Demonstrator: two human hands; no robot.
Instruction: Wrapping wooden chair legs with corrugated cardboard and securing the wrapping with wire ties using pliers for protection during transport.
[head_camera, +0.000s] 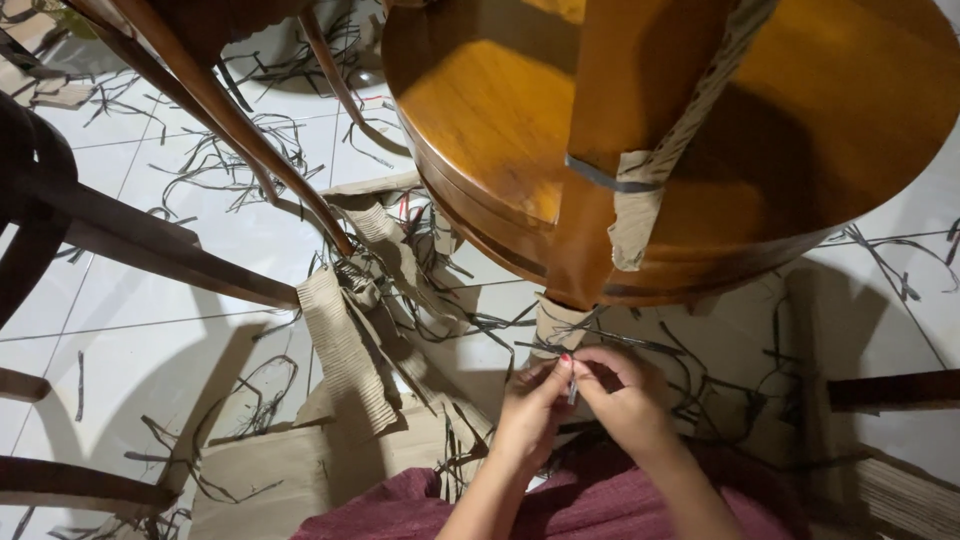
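Observation:
My left hand (530, 405) and my right hand (620, 395) meet low in the view, fingertips pinched together on a thin dark strap (572, 385). The strap runs around a cardboard-wrapped leg (556, 325) of an overturned round wooden table (480, 110). Another table leg (620, 120) rises toward the camera, with a strip of corrugated cardboard (640, 205) bound to it by a dark band (610, 180). Both hands are closed on the strap just below the table's rim.
Cut black straps (220, 160) and torn corrugated cardboard (345, 345) litter the white tiled floor (150, 330). Dark wooden chair legs (150, 245) cross at the left, and another wooden piece (890, 390) lies at the right. My maroon clothing (600, 505) fills the bottom edge.

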